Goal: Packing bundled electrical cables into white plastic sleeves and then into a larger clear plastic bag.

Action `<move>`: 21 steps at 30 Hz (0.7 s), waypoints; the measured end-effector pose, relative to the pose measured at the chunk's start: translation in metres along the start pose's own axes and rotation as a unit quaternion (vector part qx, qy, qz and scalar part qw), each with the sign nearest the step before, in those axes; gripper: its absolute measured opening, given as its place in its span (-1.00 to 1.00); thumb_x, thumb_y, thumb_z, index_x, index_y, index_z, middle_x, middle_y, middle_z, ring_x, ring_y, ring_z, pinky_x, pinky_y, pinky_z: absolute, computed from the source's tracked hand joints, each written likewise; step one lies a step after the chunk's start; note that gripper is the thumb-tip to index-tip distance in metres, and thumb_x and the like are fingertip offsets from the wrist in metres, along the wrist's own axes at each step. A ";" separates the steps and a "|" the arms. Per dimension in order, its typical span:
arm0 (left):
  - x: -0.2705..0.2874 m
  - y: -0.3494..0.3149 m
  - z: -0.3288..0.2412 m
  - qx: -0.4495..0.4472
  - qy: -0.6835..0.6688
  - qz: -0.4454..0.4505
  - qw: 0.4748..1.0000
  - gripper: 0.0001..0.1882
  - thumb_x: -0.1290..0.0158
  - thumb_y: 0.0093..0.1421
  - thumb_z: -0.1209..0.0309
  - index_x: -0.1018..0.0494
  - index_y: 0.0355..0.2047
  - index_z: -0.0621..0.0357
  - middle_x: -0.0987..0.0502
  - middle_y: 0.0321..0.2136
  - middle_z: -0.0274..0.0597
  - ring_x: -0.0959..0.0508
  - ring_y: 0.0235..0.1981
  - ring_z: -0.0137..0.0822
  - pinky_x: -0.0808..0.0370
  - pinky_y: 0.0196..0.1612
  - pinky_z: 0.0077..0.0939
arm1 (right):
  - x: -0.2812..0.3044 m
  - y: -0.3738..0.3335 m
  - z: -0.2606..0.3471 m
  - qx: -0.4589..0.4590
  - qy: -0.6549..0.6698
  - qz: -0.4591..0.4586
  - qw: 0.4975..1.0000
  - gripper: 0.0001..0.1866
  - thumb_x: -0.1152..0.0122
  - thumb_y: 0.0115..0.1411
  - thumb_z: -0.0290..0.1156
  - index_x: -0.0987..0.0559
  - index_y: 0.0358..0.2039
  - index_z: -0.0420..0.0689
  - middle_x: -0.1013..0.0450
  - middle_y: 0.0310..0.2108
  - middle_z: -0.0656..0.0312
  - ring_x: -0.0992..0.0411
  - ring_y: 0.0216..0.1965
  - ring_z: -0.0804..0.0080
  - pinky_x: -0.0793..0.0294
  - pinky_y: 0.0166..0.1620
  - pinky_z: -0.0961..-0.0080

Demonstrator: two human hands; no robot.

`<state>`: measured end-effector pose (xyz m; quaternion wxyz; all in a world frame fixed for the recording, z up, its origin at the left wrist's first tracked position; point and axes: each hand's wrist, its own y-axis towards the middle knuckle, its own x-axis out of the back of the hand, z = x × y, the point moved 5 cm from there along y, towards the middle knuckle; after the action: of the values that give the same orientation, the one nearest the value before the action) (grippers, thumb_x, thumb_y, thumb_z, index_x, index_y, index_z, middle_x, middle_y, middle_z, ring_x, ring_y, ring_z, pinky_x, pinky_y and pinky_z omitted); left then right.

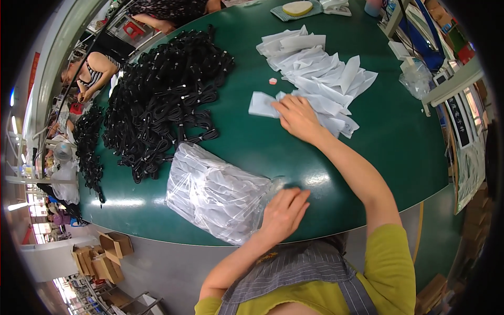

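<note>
A clear plastic bag (218, 191) packed with folded white packets lies on the green table in front of me. My left hand (286, 212) is at the bag's right end, with curled fingers closed on the loose film. Farther off, my right hand (299, 118) reaches over a spread pile of white packets (317, 73). Its thumb and fingers pinch a white packet (262, 104) at the pile's left edge. What lies beneath the right palm is hidden.
A large heap of bundled black cables (163, 100) covers the table's left side. A small reddish-white piece (272, 81) lies beside the pile. A yellow oval pad on a cloth (297, 8) sits at the far edge. Another person (97, 71) works at left; cardboard boxes (100, 257) stand on the floor.
</note>
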<state>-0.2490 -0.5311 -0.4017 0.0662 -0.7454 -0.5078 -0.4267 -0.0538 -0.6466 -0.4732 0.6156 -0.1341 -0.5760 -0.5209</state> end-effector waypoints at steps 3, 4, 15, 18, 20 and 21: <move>-0.009 0.015 0.012 0.015 0.071 -0.019 0.997 -0.64 -0.21 0.10 0.47 -0.49 -0.07 0.22 -0.50 -0.20 -0.10 -0.53 -0.24 -0.13 -0.51 -0.17 -0.32 | 0.024 -0.061 0.020 0.036 0.035 0.051 0.997 -0.48 -0.28 0.00 -0.46 -0.48 0.04 -0.04 -0.42 -0.06 0.16 -0.34 0.07 0.21 -0.24 0.13 0.21; -0.011 0.016 0.010 0.008 0.064 -0.006 0.998 -0.63 -0.19 0.12 0.47 -0.47 -0.04 0.23 -0.50 -0.18 -0.08 -0.53 -0.22 -0.13 -0.50 -0.15 -0.30 | 0.034 -0.079 0.027 0.061 0.050 0.064 0.995 -0.41 -0.32 -0.02 -0.44 -0.46 0.10 -0.04 -0.40 -0.01 0.14 -0.32 0.10 0.19 -0.22 0.17 0.19; -0.051 -0.021 -0.017 -0.058 0.019 0.142 0.988 -0.66 -0.19 0.09 0.46 -0.50 -0.10 0.22 -0.50 -0.16 -0.08 -0.54 -0.17 -0.09 -0.51 -0.11 -0.27 | 0.008 -0.055 0.070 -0.007 -0.035 0.015 0.999 -0.71 -0.35 0.00 -0.35 -0.56 -0.25 -0.12 -0.45 -0.19 0.16 -0.33 0.05 0.22 -0.16 0.18 0.10; -0.054 -0.019 -0.004 -0.043 0.067 0.104 0.991 -0.60 -0.18 0.09 0.48 -0.47 -0.03 0.23 -0.44 -0.05 -0.03 -0.45 0.00 -0.04 -0.42 0.03 -0.16 | 0.011 -0.067 0.080 -0.006 -0.015 0.040 0.999 -0.88 -0.27 0.06 -0.37 -0.58 -0.39 -0.11 -0.49 -0.39 0.22 -0.41 -0.10 0.26 -0.25 0.09 0.19; -0.054 -0.020 -0.003 -0.081 0.114 0.065 0.988 -0.54 -0.16 0.09 0.50 -0.44 0.04 0.24 -0.41 0.00 -0.02 -0.37 0.11 -0.04 -0.33 0.14 -0.07 | 0.022 -0.075 0.082 -0.017 0.028 0.055 0.998 -0.90 -0.23 0.09 -0.37 -0.59 -0.41 -0.09 -0.49 -0.49 0.23 -0.45 -0.19 0.27 -0.32 0.02 0.24; -0.056 -0.021 -0.004 -0.080 0.113 0.062 0.988 -0.54 -0.16 0.09 0.50 -0.44 0.04 0.24 -0.41 0.00 -0.02 -0.37 0.11 -0.04 -0.33 0.14 -0.07 | 0.026 -0.077 0.079 -0.043 0.129 0.082 0.987 -0.89 -0.23 0.09 -0.34 -0.60 -0.41 -0.07 -0.49 -0.53 0.18 -0.48 -0.28 0.19 -0.37 -0.10 0.22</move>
<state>-0.2751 -0.5628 -0.4453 0.0900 -0.7253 -0.4139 -0.5428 -0.1652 -0.6309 -0.4605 0.7190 -0.1382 -0.4561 -0.5059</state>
